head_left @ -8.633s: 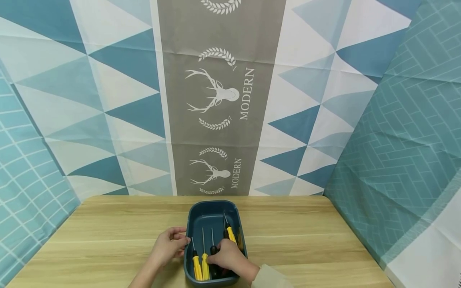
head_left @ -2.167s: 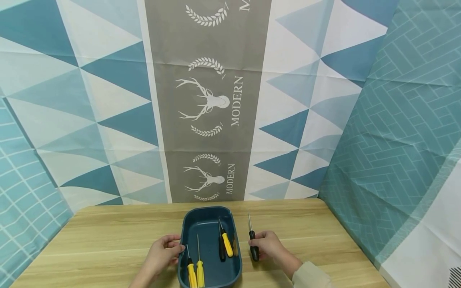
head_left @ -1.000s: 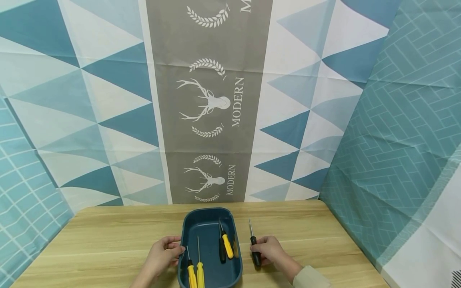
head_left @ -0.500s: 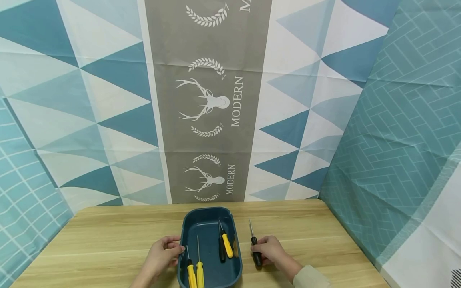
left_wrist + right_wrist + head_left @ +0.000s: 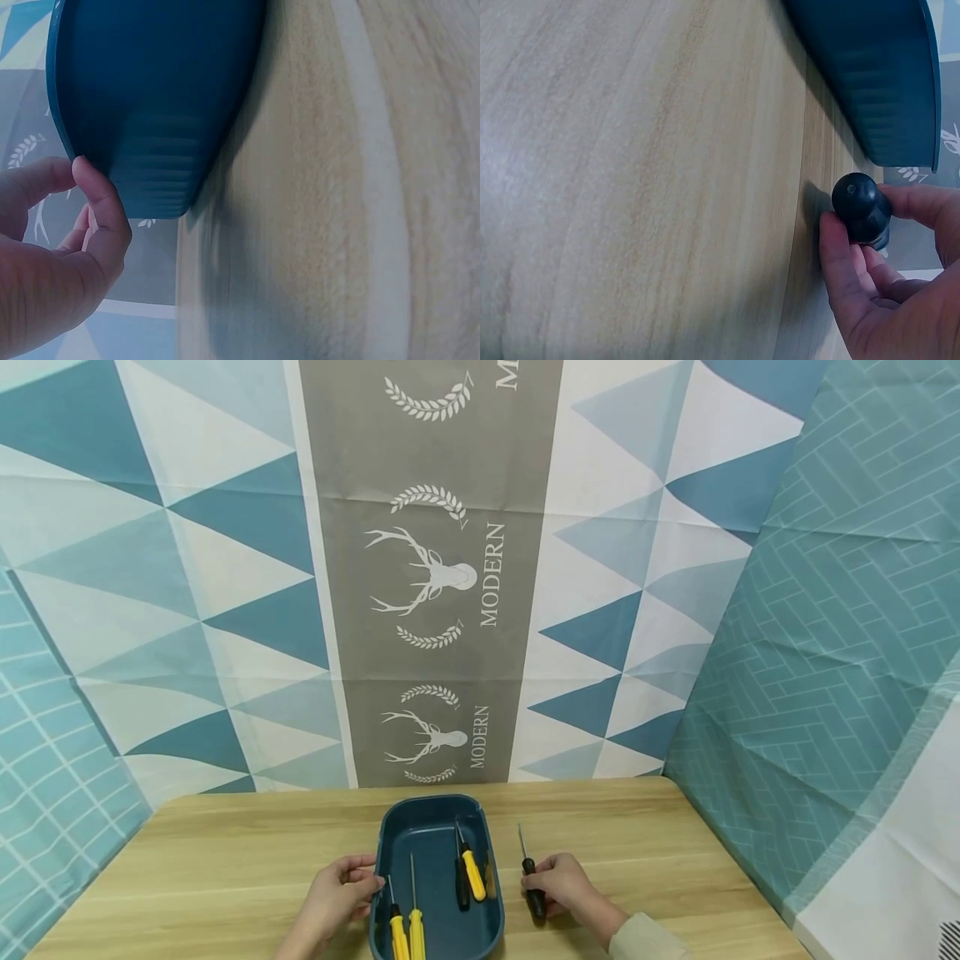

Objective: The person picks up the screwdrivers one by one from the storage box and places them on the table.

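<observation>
A dark blue bin (image 5: 438, 800) stands on the wooden table; my left hand (image 5: 334, 897) pinches its left rim between thumb and finger, as the left wrist view also shows. To the right of the bin, my right hand (image 5: 564, 883) holds a black-handled screwdriver (image 5: 536, 893) by its handle, the shaft pointing away from me. In the right wrist view the round handle end (image 5: 853, 193) sits between thumb and fingers, close over the table. Two yellow screwdrivers (image 5: 417, 933) lie at the bin's near left. Against its right wall lie a yellow-handled screwdriver (image 5: 473, 875) and a black one (image 5: 462, 885).
The wooden tabletop (image 5: 247, 852) reaches back to a patterned cloth wall (image 5: 442, 693). Teal brick-print cloth (image 5: 825, 652) closes off the right side and light blue tile print (image 5: 52, 752) the left.
Some seconds ago the right hand was inside the bin among the screwdrivers; now it holds the black one outside, to the right, slightly nearer me than two seconds ago. The left hand stays at the rim.
</observation>
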Available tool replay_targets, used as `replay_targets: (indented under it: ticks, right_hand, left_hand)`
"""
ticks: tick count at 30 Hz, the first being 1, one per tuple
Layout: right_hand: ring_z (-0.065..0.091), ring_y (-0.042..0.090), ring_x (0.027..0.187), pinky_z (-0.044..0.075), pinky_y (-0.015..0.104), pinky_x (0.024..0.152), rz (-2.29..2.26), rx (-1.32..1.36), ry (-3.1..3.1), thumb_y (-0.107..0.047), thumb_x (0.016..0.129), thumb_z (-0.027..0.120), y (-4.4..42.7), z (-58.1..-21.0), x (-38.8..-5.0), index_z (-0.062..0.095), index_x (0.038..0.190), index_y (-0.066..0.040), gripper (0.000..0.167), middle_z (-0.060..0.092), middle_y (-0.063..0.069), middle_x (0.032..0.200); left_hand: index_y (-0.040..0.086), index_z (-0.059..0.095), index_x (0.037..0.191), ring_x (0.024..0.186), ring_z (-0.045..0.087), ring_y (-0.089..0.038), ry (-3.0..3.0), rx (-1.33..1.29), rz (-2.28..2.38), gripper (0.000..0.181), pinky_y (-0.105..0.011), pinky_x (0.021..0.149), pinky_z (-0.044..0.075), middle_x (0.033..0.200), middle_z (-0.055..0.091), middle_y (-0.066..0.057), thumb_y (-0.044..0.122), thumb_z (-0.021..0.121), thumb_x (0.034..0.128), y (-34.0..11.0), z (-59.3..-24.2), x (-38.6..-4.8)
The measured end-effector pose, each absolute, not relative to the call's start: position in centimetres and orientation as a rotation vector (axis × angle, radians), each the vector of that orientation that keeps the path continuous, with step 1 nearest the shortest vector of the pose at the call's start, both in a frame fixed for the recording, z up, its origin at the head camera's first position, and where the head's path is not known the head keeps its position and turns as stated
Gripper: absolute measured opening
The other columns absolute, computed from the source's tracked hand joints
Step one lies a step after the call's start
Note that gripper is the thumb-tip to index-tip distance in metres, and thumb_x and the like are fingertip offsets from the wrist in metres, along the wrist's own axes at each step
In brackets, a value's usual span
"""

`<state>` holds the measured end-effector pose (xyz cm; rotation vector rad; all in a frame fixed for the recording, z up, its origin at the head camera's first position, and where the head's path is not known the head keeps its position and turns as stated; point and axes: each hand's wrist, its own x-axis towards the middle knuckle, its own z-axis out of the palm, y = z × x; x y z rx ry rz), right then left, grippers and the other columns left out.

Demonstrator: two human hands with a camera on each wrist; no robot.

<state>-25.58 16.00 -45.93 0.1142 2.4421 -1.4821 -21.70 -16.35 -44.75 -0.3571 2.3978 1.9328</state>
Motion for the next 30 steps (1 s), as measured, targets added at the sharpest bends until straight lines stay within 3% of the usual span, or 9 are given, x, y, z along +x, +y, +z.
replay_targets:
  ticks: [18,30]
  right_hand:
    - [0.061,0.014,0.056,0.055,0.028,0.053,-1.413,0.077,2.506,-0.015,0.079,0.069,15.85,-46.14,-25.67,0.059,0.091,0.006,0.026,0.061,0.013,0.078]
    - [0.062,0.016,0.057,0.055,0.029,0.052,-1.337,0.076,2.549,-0.014,0.079,0.07,15.64,-46.64,-26.11,0.058,0.09,0.004,0.024,0.059,0.013,0.08]
  left_hand:
    - [-0.008,0.052,0.12,0.066,0.057,-0.017,2.398,-0.365,1.929,0.043,-0.033,0.059,0.053,0.09,0.059,-0.011,0.005,0.065,0.0816,-16.27,-44.71,-21.65]
    - [-0.008,0.051,0.121,0.066,0.058,-0.017,2.394,-0.361,1.949,0.043,-0.033,0.058,0.052,0.089,0.059,-0.011,0.004,0.066,0.0817,-16.24,-44.91,-21.76]
